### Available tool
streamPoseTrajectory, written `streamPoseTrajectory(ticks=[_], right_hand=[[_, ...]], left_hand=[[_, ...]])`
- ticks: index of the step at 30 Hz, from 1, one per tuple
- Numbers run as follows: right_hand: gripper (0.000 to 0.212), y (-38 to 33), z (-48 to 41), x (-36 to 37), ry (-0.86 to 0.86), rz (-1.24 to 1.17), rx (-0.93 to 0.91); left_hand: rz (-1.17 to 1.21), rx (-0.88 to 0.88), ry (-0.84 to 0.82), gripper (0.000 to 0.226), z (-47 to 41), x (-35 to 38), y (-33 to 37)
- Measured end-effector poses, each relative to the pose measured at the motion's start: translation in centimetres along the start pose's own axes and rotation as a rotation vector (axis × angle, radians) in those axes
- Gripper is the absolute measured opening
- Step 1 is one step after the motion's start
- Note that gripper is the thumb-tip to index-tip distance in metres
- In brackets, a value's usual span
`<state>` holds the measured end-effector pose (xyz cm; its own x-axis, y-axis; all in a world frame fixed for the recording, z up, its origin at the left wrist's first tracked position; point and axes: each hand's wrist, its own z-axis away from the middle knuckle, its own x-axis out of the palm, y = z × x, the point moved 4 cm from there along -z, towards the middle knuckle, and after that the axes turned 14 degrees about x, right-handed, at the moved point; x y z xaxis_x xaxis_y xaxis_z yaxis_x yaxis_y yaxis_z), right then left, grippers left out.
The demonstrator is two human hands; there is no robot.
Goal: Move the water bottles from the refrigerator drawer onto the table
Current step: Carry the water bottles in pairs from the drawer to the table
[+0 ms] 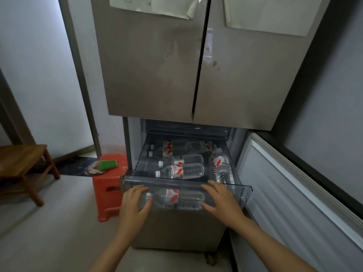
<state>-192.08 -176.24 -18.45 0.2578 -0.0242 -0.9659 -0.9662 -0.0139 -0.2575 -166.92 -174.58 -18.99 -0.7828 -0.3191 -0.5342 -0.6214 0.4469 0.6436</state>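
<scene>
The clear plastic refrigerator drawer (pixel 246 188) is pulled out below the closed upper doors. Several water bottles with red-and-white labels lie inside it. One bottle (pixel 176 199) lies crosswise just behind the transparent front wall. Two more bottles (pixel 182 170) (pixel 185 159) lie behind it, another bottle (pixel 224 169) runs along the right side, and others rest at the back. My left hand (pixel 134 203) grips the left part of the drawer's front wall, fingers at the rim. My right hand (pixel 222 199) grips the right part the same way. A low wooden table (pixel 19 160) stands at the far left.
A red plastic stool (pixel 109 189) carrying a green cloth (pixel 107 164) stands right beside the drawer's left side. The lower fridge door (pixel 294 193) hangs open on the right. Pale floor stretches between the stool and the table.
</scene>
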Motion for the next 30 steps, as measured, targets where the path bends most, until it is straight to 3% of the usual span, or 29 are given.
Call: streamPoseTrajectory(ticks=[5, 9, 13, 20, 30], right_hand=[[0.061, 1.1, -3.5, 1.2, -0.079, 0.003, 0.015], [0.061, 1.7, -6.1, 1.4, -0.12, -0.043, 0.001], [0.059, 2.6, -10.1, 1.1, -0.117, -0.148, -0.015], [0.055, 2.5, -16.5, 1.0, -0.176, -0.279, -0.082], [0.065, -0.3, -21.9, 5.8, -0.37, -0.137, -0.23]], left_hand=[[-0.062, 0.021, -0.035, 0.032, -2.6, 1.9, -1.4], [-0.109, 0.042, -0.07, 0.059, -4.7, 3.6, -1.6], [-0.197, 0.023, -0.078, 0.047, -8.2, 5.6, -2.7], [-0.33, -0.058, -0.121, 0.059, -11.8, 6.9, -5.3], [-0.482, -0.142, -0.24, 0.062, -11.8, 5.3, -8.5]])
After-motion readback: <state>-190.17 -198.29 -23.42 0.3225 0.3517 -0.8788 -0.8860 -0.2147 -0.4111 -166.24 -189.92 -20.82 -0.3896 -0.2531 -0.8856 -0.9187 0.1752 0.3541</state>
